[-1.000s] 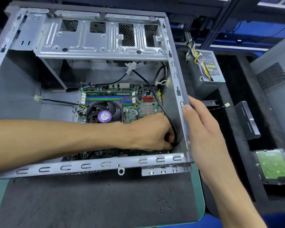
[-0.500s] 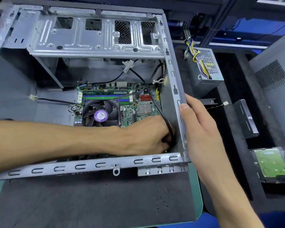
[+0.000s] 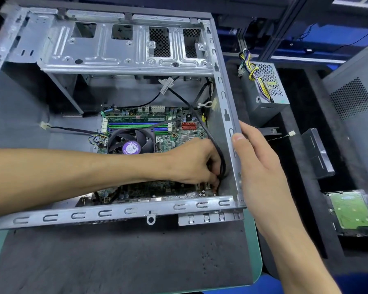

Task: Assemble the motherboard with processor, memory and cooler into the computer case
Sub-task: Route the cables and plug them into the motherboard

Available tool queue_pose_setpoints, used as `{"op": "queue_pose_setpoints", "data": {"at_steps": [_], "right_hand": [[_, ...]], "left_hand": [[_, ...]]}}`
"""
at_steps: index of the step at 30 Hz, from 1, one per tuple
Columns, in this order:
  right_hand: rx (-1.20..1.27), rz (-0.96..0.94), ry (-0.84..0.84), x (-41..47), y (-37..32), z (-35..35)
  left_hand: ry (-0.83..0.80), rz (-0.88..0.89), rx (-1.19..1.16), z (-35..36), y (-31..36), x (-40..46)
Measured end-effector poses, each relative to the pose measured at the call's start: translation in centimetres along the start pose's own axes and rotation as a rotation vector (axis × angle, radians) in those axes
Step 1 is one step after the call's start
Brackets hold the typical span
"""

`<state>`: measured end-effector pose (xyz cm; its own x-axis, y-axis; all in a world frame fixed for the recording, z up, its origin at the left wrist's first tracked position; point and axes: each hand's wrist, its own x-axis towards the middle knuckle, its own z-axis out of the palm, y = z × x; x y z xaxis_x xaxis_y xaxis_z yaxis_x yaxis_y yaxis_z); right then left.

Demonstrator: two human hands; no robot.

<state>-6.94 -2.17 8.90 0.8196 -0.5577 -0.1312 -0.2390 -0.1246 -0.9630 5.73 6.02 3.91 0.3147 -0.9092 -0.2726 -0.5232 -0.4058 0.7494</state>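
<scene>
Both hands at work, head view: left hand (image 3: 194,164) fingers curled, pinching the black cable (image 3: 218,154) over the motherboard (image 3: 179,132) in the computer case (image 3: 226,115), near table's right edge; right hand (image 3: 257,164) gripping the case wall. Probably stiff, fragile; best held by edges.

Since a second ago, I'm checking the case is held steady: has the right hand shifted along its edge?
No. The right hand still grips the computer case rim just above the near right corner.

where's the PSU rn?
In the head view the power supply sits outside the computer case, on the dark mat just beyond its right wall, upper right of frame, farther from the camera than the right hand.
</scene>
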Motion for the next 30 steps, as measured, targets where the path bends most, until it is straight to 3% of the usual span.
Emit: {"op": "queue_pose_setpoints", "data": {"at_steps": [17,28,30], "right_hand": [[-0.006,0.001,0.0,0.0,-0.1,0.0],[-0.038,-0.001,-0.001,-0.1,-0.2,0.0],[-0.037,-0.003,-0.003,-0.1,-0.2,0.0]], "left_hand": [[0.016,0.013,0.014,0.4,0.5,-0.7],[-0.004,0.135,0.237,1.1,1.0,-1.7],[0.043,0.133,0.141,0.8,1.3,-1.7]]}}
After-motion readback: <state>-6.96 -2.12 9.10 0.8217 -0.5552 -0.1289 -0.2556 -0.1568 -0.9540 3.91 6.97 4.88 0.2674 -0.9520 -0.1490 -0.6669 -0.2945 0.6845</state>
